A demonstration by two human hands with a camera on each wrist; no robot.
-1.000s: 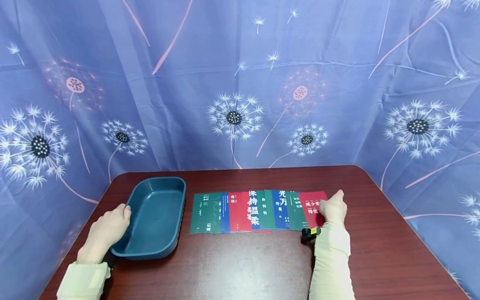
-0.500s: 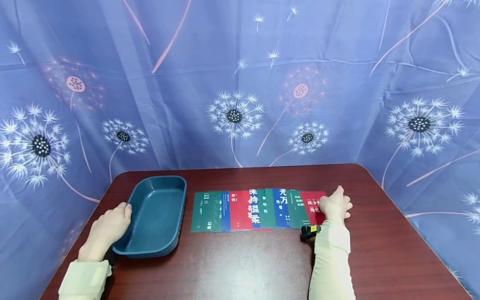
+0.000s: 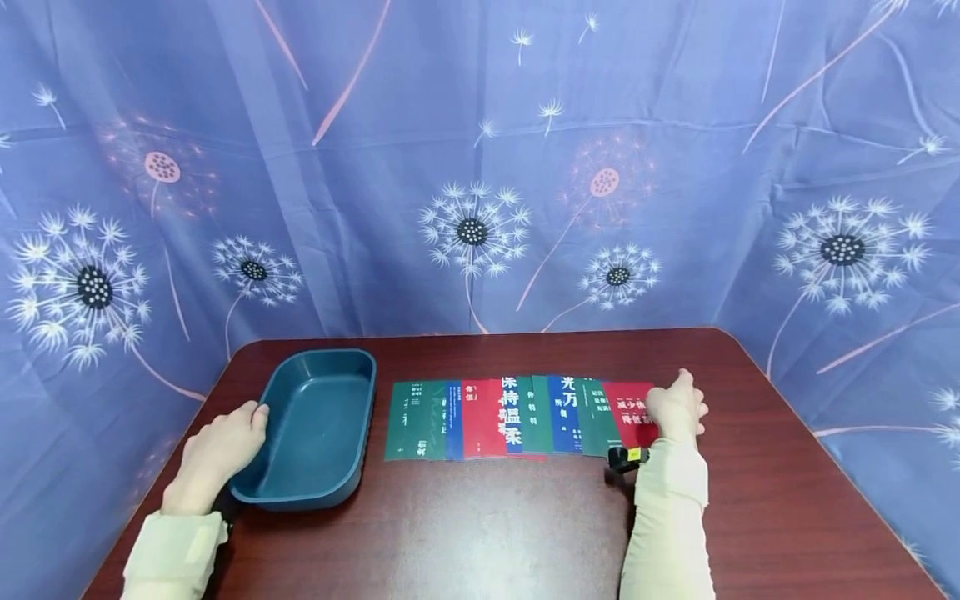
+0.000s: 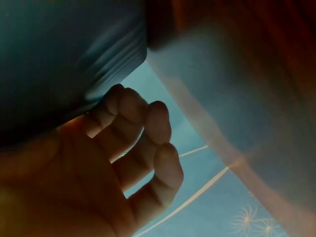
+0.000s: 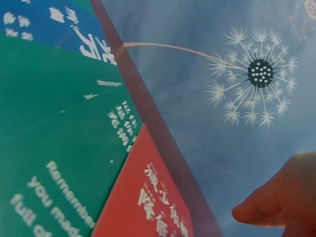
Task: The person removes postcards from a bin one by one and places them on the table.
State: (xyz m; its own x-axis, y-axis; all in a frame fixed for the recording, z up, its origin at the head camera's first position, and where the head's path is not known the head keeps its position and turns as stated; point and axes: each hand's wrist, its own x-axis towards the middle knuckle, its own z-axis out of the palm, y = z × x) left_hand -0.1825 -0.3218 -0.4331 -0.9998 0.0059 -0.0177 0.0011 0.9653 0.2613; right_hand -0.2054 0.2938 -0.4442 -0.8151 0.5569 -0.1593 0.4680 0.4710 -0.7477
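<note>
In the head view, my left hand grips the left rim of a dark teal plastic tray. The left wrist view shows my curled fingers at the tray's ribbed outer wall. A row of overlapping printed cards in green, blue and red lies right of the tray, including a green card at its left end and a red card at its right end. My right hand is at the red card's right edge, its fingers loosely spread. In the right wrist view its thumb stands apart from the red card.
The reddish-brown wooden table carries the tray and cards. A blue curtain with dandelion prints hangs behind and along the sides of the table. A small black wrist device sits by the right cuff.
My right hand has loosened, its fingers spreading, and has shifted slightly right off the red card. The left hand keeps its place on the tray. The head view has shifted slightly.
</note>
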